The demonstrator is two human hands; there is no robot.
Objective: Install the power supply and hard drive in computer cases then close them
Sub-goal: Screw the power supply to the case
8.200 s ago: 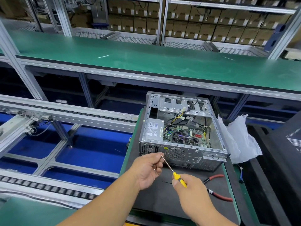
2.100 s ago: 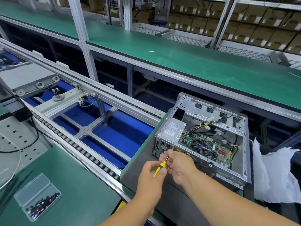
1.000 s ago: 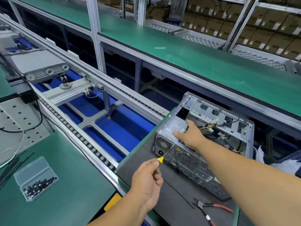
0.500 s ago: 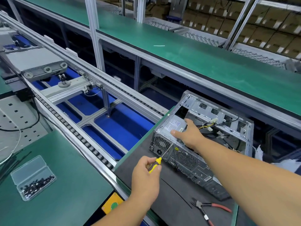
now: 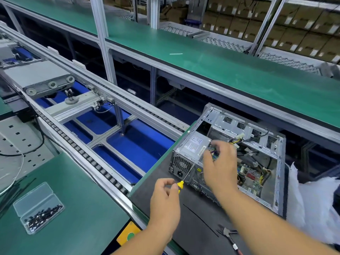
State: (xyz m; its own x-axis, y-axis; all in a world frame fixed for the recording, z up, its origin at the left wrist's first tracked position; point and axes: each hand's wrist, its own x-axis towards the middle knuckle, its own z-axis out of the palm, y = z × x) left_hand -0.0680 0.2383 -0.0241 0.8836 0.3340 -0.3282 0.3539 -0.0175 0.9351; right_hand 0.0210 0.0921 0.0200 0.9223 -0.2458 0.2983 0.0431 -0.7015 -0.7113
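While your left hand (image 5: 164,198) holds the screwdriver (image 5: 185,176) at the computer case (image 5: 228,159) back edge | your right hand (image 5: 219,162) hovers loose over the power supply (image 5: 193,146) | dark mat (image 5: 198,223) is bare near you

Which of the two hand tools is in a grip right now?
The yellow-handled screwdriver, held by the left hand against the case's rear. The red-handled pliers lie untouched on the mat.

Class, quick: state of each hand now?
Left hand: holding the yellow screwdriver.
Right hand: open, holding nothing, above the computer case.
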